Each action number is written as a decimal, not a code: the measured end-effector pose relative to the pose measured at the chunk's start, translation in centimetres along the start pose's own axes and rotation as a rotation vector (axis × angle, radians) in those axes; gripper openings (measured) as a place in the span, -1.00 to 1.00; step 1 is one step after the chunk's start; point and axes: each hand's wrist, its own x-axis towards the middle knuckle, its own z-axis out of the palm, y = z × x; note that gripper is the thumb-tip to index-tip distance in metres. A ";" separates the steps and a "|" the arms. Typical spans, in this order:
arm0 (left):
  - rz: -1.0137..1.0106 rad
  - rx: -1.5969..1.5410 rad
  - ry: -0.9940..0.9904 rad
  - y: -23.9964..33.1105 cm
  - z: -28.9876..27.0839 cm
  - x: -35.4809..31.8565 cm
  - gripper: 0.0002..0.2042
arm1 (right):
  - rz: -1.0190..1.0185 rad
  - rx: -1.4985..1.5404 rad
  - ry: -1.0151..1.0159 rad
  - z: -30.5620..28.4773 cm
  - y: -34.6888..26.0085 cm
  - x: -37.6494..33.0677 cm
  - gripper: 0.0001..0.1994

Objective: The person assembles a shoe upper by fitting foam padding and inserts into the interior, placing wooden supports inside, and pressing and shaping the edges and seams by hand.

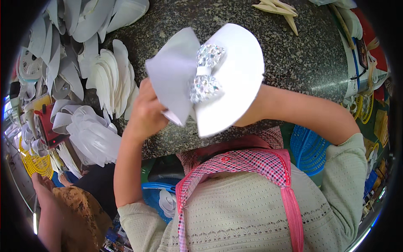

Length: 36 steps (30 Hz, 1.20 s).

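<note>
A white piece with two wide curved flaps (239, 77), like a shoe upper, is held up over the dark speckled stone worktop. A glittering rhinestone bow (204, 86) with a plain white middle band sits between the flaps. My left hand (149, 107) is closed on the lower edge of the left flap, its fingers curled. My right hand (250, 110) reaches behind the right flap and touches it there; its fingers are hidden by the piece.
Stacks of white cut pieces (111, 80) and a heap of looped white strips (94, 134) lie at the left. Pale pointed pieces (277, 9) rest at the far edge. Blue baskets (308, 149) stand below the worktop. Another person's arm (47, 214) shows at lower left.
</note>
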 end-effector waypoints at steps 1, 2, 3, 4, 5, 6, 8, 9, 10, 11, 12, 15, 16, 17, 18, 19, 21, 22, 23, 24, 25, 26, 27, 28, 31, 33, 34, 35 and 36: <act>-0.085 -0.008 -0.013 0.7 -0.8 0.9 -0.65 | -0.025 -0.021 0.101 0.9 0.2 0.2 -0.76; -0.253 -0.157 0.032 1.1 -1.4 0.8 -0.62 | -0.044 -0.137 0.092 0.9 -0.2 0.5 -0.77; -0.421 -0.306 0.080 1.5 -1.9 0.5 -0.60 | -0.064 -0.252 0.084 1.0 -0.8 0.7 -0.78; -0.332 -0.195 0.240 2.6 -2.5 0.2 -0.59 | -0.045 -0.310 0.128 1.1 -1.4 1.2 -0.81; -0.241 -0.093 0.390 3.2 -2.7 -0.2 -0.58 | -0.042 -0.308 0.119 1.6 -1.2 1.4 -0.81; -0.242 -0.093 0.391 4.3 -3.0 -0.5 -0.58 | -0.019 -0.292 0.101 2.0 -1.2 1.6 -0.81; 0.040 0.116 0.298 8.1 -3.1 -0.6 -0.75 | -0.013 -0.224 0.109 2.8 -1.3 2.4 -0.81; 0.167 0.212 0.257 9.6 -2.5 -0.9 -0.83 | -0.032 -0.214 0.094 2.8 -1.4 2.7 -0.81; 0.293 0.308 0.214 10.9 -1.8 -1.2 -0.90 | -0.029 -0.208 0.067 2.8 -1.5 3.0 -0.83; 0.426 0.409 0.164 11.7 -1.5 -1.3 -0.94 | -0.025 -0.209 0.047 2.4 -1.6 3.2 -0.84; 0.131 0.747 0.172 11.2 -0.7 -1.2 -0.91 | -0.097 -0.212 0.061 1.7 -1.8 3.0 -0.85; -0.125 0.953 0.058 9.9 -1.4 -1.7 -0.79 | -0.007 -0.109 -0.028 1.1 -1.9 2.5 -0.84; -0.074 1.003 0.090 9.5 -0.9 -2.3 -0.82 | -0.014 -0.113 -0.026 1.4 -1.9 2.5 -0.84; -0.022 1.055 0.120 9.2 -0.5 -3.1 -0.86 | 0.032 -0.130 0.006 1.7 -2.1 2.8 -0.81; -0.057 1.001 0.139 9.1 -0.4 -3.8 -0.82 | 0.079 -0.146 0.038 1.8 -2.4 3.1 -0.78; -0.002 1.012 0.203 8.4 -0.4 -3.8 -0.90 | 0.074 -0.149 0.041 1.8 -2.6 3.3 -0.78; 0.016 1.010 0.249 8.6 0.3 -4.6 -0.92 | 0.100 -0.090 0.014 1.4 -3.5 3.8 -0.71; 0.011 1.013 0.253 8.7 0.5 -5.0 -0.92 | 0.161 -0.128 0.019 1.8 -3.9 3.9 -0.73; -0.005 0.996 0.254 8.9 0.8 -5.2 -0.92 | 0.156 -0.132 0.014 1.6 -4.1 4.0 -0.73; -0.021 0.979 0.254 9.1 1.0 -5.4 -0.91 | 0.213 -0.110 -0.029 1.3 -4.4 4.2 -0.75; -0.025 0.978 0.262 9.2 1.0 -5.5 -0.91 | 0.270 -0.088 -0.071 1.1 -4.6 4.2 -0.78; 0.009 0.954 0.261 9.1 0.9 -5.7 -0.92 | 0.242 -0.072 0.022 1.2 -4.2 4.3 -0.83; 0.042 0.930 0.261 9.0 0.8 -5.9 -0.93 | 0.238 -0.074 0.018 1.5 -4.0 4.3 -0.83; 0.058 0.918 0.291 9.1 1.0 -5.8 -0.91 | 0.243 -0.095 0.019 1.7 -3.9 4.3 -0.84; 0.063 0.887 0.359 8.9 1.0 -5.9 -0.88 | 0.170 -0.181 -0.013 1.9 -4.0 4.5 -0.86; 0.141 0.899 0.396 7.8 1.1 -6.0 -0.91 | 0.075 -0.201 0.009 2.4 -3.7 4.3 -0.87; 0.137 0.889 0.396 7.8 1.1 -6.1 -0.91 | 0.011 -0.281 -0.026 2.6 -3.7 4.2 -0.86; 0.135 0.880 0.397 7.8 1.2 -6.2 -0.91 | -0.053 -0.363 -0.059 2.7 -3.7 4.0 -0.83; 0.135 0.880 0.400 7.9 1.2 -6.3 -0.91 | -0.055 -0.365 -0.060 2.9 -3.6 3.8 -0.83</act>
